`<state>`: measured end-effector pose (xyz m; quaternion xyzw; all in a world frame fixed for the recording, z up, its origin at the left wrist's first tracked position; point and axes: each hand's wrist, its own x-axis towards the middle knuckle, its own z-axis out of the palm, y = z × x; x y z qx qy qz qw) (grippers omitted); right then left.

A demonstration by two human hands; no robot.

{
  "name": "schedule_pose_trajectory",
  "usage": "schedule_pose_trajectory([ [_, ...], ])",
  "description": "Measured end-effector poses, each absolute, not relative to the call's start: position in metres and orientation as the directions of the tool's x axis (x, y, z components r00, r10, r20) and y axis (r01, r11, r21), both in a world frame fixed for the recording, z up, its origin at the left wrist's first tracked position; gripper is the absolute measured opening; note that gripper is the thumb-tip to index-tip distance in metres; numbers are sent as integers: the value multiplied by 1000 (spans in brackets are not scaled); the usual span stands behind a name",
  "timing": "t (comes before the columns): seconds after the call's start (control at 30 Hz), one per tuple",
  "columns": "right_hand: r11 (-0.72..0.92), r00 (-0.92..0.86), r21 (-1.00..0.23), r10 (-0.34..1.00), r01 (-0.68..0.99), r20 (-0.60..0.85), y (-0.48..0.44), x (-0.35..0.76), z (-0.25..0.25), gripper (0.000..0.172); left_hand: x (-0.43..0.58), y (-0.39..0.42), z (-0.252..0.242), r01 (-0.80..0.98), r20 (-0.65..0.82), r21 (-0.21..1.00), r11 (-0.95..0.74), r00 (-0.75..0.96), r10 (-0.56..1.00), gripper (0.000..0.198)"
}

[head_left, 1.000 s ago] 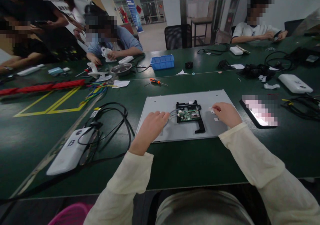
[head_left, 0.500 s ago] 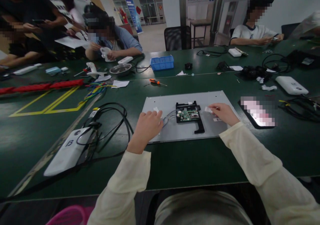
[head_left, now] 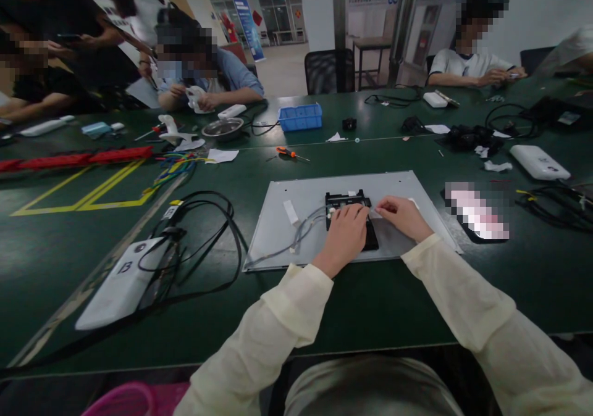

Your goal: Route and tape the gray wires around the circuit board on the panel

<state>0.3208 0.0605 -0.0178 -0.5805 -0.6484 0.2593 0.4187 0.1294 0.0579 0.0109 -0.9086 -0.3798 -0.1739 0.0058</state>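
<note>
A pale grey panel [head_left: 259, 234] lies on the green table in front of me. On it sits a black plastic frame [head_left: 372, 238] around a circuit board, mostly covered by my left hand [head_left: 346, 234]. That hand is palm down over the frame, fingers slightly bent and lying across it; the fingertips are partly hidden. My right hand [head_left: 404, 217], just right of the frame, pinches a small whitish strip [head_left: 376, 213] between thumb and finger. Grey wires [head_left: 303, 228] run from the board to the panel's left. A white label [head_left: 291, 212] lies there too.
A phone [head_left: 477, 215] lies right of the panel. On the left are a white power bank [head_left: 118, 280] and black cables [head_left: 231, 218]. Beyond the panel are an orange screwdriver [head_left: 287, 152], a blue bin [head_left: 300, 117] and a metal bowl [head_left: 222, 128]. Other people sit across the table.
My left hand has moved right from the panel's left part onto the frame, uncovering the white label and wires. My right hand has shifted slightly left, the strip still pinched.
</note>
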Motion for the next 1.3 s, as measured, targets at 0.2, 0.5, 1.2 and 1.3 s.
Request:
schedule_pose_trajectory([
  [0.2, 181, 54, -859, 971, 479, 235, 58, 322, -14, 20, 122, 57, 4, 683, 315, 178, -708, 642, 699, 37],
  [0.5, 213, -24, -763, 968, 611, 251, 60, 311, -27, 10, 121, 53, 10, 658, 306, 139, -741, 683, 663, 37],
  [1.2, 300, -179, -347, 923, 889, 341, 49, 296, -20, 9, 121, 51, 16, 645, 290, 101, -758, 710, 642, 27],
  [1.3, 306, -177, -365, 922, 879, 345, 49, 297, -20, 9, 121, 51, 16, 646, 292, 106, -756, 707, 644, 28],
])
